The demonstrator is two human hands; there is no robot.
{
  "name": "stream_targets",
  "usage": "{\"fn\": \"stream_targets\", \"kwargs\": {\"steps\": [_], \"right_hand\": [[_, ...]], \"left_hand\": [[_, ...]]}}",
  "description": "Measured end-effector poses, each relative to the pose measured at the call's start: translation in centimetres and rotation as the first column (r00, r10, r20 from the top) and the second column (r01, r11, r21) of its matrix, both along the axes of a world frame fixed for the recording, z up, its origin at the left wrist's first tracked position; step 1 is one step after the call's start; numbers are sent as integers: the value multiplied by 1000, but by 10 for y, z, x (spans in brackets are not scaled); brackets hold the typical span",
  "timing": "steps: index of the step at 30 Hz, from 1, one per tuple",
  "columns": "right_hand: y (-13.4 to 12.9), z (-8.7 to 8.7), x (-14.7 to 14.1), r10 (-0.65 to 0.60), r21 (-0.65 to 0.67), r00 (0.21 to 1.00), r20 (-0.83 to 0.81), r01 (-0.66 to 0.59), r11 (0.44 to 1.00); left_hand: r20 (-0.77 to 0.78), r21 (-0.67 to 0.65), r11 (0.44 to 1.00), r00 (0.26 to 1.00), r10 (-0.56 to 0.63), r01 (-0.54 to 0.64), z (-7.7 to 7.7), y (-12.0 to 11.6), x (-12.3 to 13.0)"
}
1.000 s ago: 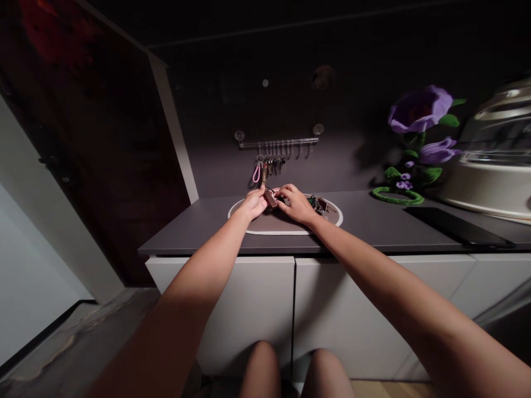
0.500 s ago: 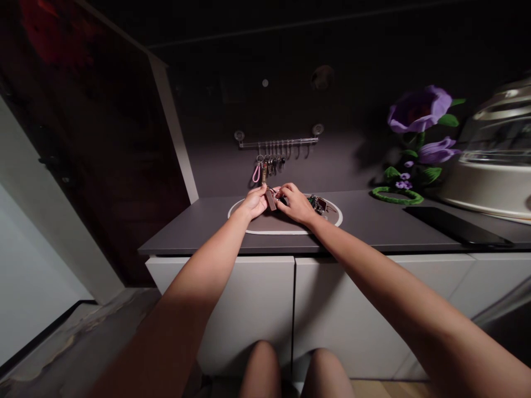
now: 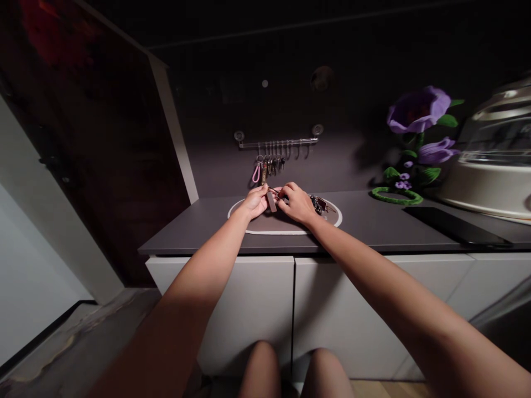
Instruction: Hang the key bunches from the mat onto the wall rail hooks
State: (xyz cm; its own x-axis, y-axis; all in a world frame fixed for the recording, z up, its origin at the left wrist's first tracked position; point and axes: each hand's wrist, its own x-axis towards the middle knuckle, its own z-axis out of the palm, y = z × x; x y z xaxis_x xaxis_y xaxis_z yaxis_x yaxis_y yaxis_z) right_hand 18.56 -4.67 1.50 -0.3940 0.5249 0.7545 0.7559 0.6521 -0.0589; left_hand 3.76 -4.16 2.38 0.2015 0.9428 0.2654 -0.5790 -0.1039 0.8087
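Pinkish-brown rectangular tag [image 3: 271, 202] dangles with its long axis almost upright, lower end pointing at the desk [image 3: 186, 226], from a small ring [image 3: 274, 191]. Left hand [image 3: 255, 202] and right hand [image 3: 295, 203] sit close together, fingertips pinching at that ring, though the exact grip is too small to tell. Steady, close pinches would suit such fine work. Loose keys [image 3: 319, 204] lie beside the right hand on an oval mat [image 3: 274, 232]; more keys [image 3: 271, 164] hang from a wall rail [image 3: 277, 142].

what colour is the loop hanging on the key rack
Pink; the hanging loop shows best in the head view.
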Motion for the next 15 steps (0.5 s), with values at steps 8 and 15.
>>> {"fn": "stream_targets", "kwargs": {"steps": [8, 15], "right_hand": [[-2, 2, -2, -24, 24, 998, 51, 22, 999], [7, 1, 3, 139, 39, 988, -67, -137, 990]], "left_hand": [[16, -12, 1000, 999, 29, -29, 0, 1, -1], [66, -22, 998, 996, 61, -59, 1, 0, -3]]}}
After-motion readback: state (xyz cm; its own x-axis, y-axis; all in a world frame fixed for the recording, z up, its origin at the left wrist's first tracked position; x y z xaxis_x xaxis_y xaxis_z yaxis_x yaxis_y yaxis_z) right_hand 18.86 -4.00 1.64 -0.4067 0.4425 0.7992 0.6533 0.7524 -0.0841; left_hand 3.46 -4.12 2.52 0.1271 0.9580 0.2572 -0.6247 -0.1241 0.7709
